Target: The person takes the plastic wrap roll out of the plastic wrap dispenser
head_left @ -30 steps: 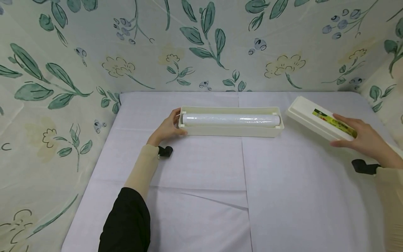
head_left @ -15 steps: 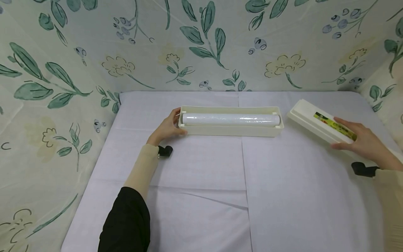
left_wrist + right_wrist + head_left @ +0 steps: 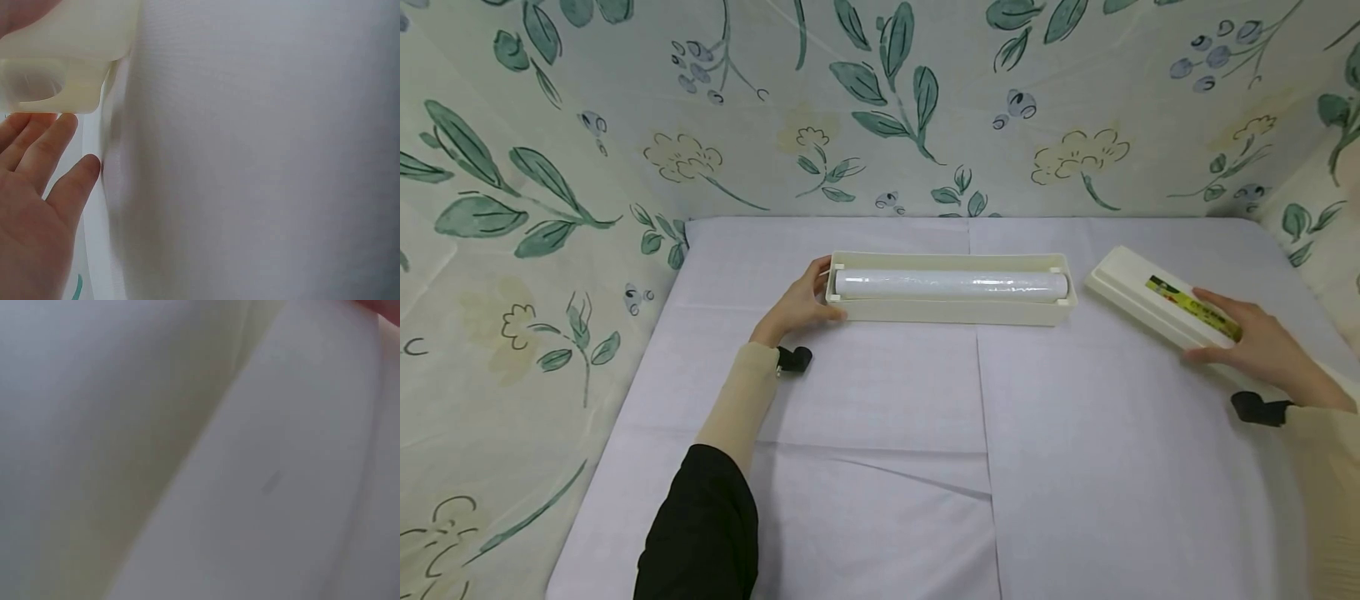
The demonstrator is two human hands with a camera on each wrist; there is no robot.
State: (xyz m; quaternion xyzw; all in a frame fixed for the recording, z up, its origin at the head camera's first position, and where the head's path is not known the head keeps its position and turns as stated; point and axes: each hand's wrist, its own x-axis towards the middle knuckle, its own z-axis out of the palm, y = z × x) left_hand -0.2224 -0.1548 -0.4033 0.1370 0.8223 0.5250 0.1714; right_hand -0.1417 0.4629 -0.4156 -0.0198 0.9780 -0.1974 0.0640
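Observation:
A long cream plastic cling film box lies lidless on the white cloth, and a roll of cling film rests inside it. My left hand holds the box's left end, with the thumb in front and the fingers behind. In the left wrist view, fingertips touch the box end, where a round opening shows. Over on the right, my right hand grips the white lid across its near end. The lid is slanted, with a yellow-green label on top. Its side fills much of the blurred right wrist view.
White cloth with fold creases covers the table. A floral-print curtain stands behind it and along both sides. A narrow gap separates the box's right end from the lid.
My right hand has lowered the lid slightly toward the cloth, and its far end has come nearer. The left hand and the box have stayed in place.

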